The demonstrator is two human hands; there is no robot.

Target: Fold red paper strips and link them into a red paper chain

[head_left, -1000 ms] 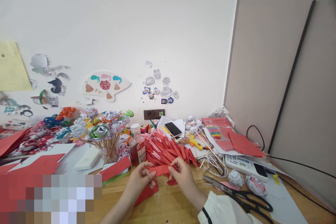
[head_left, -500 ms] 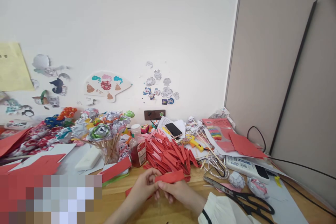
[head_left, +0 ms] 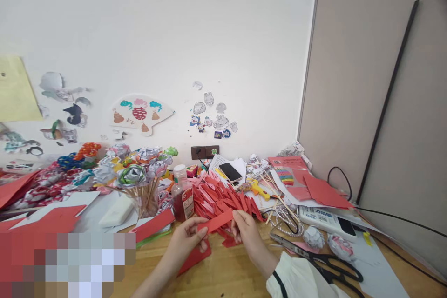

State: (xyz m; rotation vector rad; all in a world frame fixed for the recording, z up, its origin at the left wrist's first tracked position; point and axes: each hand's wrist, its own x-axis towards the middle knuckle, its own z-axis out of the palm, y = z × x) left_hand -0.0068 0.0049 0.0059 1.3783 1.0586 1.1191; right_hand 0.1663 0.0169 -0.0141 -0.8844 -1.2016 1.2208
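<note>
A strip of red paper (head_left: 219,221) stretches between my hands above the wooden table. My left hand (head_left: 190,238) pinches its left end between thumb and fingers. At the right end, the fingertips of my right hand (head_left: 245,230) are closed on the strip. Another piece of red paper (head_left: 196,258) lies flat on the table, partly hidden under my left hand. Just behind my hands is a heap of folded red and pink paper pieces (head_left: 223,198).
Black-handled scissors (head_left: 319,258) lie to the right, near crumpled paper balls (head_left: 313,237) and a string of beads (head_left: 286,220). A bottle of red liquid (head_left: 179,202) stands behind my left hand. Further back are a phone (head_left: 230,172), a yellow glue gun (head_left: 259,188) and paper flowers (head_left: 132,174).
Half a second ago my hands were close together, with the strip bent over my right fingers. Now they are apart again and the strip is stretched straight, tilting up to the right.
</note>
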